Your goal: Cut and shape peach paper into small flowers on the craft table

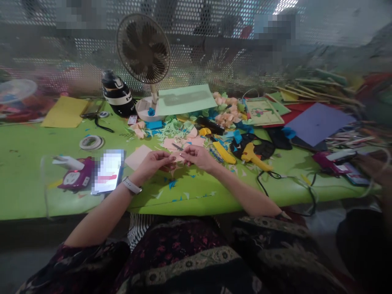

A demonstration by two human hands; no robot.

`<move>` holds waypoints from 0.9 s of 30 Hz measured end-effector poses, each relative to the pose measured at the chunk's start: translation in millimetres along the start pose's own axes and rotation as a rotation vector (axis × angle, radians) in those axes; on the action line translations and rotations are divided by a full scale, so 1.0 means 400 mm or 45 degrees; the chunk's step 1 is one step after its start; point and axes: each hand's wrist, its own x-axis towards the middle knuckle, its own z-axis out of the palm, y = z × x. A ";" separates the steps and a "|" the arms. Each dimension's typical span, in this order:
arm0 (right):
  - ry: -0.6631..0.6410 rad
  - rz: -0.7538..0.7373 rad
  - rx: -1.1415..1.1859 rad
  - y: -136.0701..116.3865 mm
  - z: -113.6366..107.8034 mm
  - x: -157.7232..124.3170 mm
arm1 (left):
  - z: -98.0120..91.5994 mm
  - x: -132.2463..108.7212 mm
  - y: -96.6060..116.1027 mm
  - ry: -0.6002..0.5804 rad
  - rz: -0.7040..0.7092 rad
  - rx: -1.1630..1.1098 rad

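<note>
Between my two hands is a small piece of peach paper (177, 157), pinched from both sides above the green table (183, 200). My left hand (159, 160) grips its left side with thumb and fingers closed. On its right side, the fingers of my right hand (198, 157) are closed too. Just behind the fingers lie scissors (177, 146), only partly visible. A larger peach sheet (139, 155) rests beside my left hand. Right of my right hand are a yellow cutter knife (224, 152) and a yellow glue gun (255, 157).
Paper scraps (174, 132) and peach petals (229, 112) cover the middle. Behind them stand a fan (143, 49) and a black bottle (118, 96). A phone (108, 171), a purple device (76, 175) and tape (92, 142) lie left. Another person's arm (372, 165) reaches in at right.
</note>
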 end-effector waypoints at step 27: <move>0.070 0.041 -0.269 0.009 -0.087 -0.100 | -0.005 0.017 -0.003 0.024 0.030 -0.050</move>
